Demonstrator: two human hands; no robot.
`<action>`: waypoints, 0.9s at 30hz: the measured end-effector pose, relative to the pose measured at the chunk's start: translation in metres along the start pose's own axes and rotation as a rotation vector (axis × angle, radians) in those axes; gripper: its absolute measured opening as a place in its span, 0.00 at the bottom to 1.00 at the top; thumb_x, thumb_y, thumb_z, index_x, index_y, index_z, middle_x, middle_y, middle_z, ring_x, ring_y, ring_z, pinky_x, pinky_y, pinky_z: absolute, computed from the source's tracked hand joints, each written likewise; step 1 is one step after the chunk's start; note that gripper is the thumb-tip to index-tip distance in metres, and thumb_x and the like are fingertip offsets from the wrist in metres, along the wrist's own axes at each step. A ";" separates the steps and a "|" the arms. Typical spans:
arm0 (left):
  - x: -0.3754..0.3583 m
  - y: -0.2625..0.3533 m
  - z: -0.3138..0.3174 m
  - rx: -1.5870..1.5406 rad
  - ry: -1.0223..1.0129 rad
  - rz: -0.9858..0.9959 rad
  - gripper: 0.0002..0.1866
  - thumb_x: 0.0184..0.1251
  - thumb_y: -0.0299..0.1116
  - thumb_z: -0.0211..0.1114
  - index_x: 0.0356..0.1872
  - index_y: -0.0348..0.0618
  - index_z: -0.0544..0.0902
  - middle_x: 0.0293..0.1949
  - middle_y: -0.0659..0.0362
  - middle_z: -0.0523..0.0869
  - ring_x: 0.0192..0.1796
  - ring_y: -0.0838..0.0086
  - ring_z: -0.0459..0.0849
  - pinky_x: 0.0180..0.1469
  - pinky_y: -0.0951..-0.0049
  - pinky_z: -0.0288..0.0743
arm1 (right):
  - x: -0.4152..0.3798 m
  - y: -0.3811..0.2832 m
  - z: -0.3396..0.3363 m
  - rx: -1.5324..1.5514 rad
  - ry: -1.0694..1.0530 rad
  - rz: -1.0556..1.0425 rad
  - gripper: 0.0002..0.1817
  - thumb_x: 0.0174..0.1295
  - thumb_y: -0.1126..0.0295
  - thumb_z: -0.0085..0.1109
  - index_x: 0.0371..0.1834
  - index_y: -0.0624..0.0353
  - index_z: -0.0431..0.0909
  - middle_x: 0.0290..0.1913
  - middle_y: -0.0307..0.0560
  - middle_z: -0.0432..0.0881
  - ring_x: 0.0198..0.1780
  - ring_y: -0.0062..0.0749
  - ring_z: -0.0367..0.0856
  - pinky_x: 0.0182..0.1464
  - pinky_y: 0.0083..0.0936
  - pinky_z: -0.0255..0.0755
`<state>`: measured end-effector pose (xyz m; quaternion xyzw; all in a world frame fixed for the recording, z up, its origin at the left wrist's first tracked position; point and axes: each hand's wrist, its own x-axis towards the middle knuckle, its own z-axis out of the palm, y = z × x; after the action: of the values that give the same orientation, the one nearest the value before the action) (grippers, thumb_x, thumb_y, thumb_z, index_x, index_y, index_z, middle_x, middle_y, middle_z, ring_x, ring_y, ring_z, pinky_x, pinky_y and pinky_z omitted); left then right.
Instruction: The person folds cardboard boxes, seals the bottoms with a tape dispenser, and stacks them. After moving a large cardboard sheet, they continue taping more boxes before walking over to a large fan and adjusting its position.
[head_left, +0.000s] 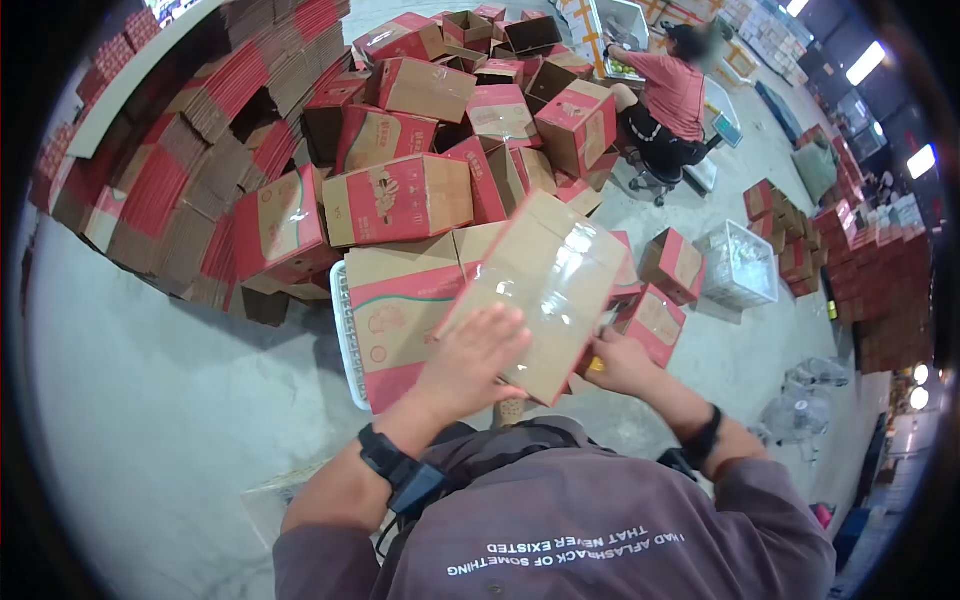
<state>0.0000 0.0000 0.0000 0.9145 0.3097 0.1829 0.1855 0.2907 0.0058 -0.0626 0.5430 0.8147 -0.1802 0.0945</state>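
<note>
A taped cardboard box (545, 285) is tilted in front of me, its brown face with clear shiny tape turned up. My left hand (475, 360) lies with its palm and spread fingers on the near left part of that face. At the box's right edge is my right hand (625, 362), its fingers curled round something yellow that is mostly hidden. Beneath and to the left of the box, a flattened red and brown carton (400, 320) rests on a white plastic crate (350, 345).
Many assembled boxes (400, 200) are heaped ahead, beside stacks of folded cartons (180, 180) at the left. A person in a pink top (675, 95) sits at the back right. A white crate (738, 265) and smaller boxes (672, 265) stand on the floor at the right.
</note>
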 end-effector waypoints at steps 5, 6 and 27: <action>0.007 0.038 -0.003 -0.003 0.292 -0.286 0.32 0.57 0.43 0.66 0.63 0.45 0.71 0.65 0.48 0.67 0.69 0.54 0.62 0.69 0.57 0.57 | -0.031 0.033 0.004 0.048 -0.087 0.056 0.29 0.49 0.57 0.63 0.57 0.53 0.75 0.44 0.57 0.77 0.45 0.50 0.80 0.44 0.41 0.75; 0.000 0.016 -0.010 0.038 0.274 -0.457 0.31 0.66 0.47 0.57 0.67 0.43 0.65 0.67 0.49 0.65 0.71 0.57 0.60 0.71 0.59 0.53 | -0.021 0.034 -0.004 0.127 -0.084 0.078 0.30 0.48 0.56 0.64 0.57 0.51 0.74 0.44 0.57 0.77 0.47 0.50 0.79 0.47 0.42 0.75; -0.152 -0.194 0.162 -0.656 0.349 -1.197 0.33 0.54 0.36 0.67 0.60 0.32 0.67 0.51 0.36 0.77 0.54 0.44 0.75 0.59 0.55 0.67 | 0.077 0.086 0.093 2.054 0.400 0.635 0.13 0.53 0.75 0.54 0.43 0.60 0.74 0.37 0.45 0.81 0.38 0.30 0.81 0.42 0.28 0.78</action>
<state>-0.1371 0.0103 -0.2609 0.4411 0.7138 0.2774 0.4679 0.3352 0.0645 -0.1909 0.5678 0.0993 -0.6498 -0.4955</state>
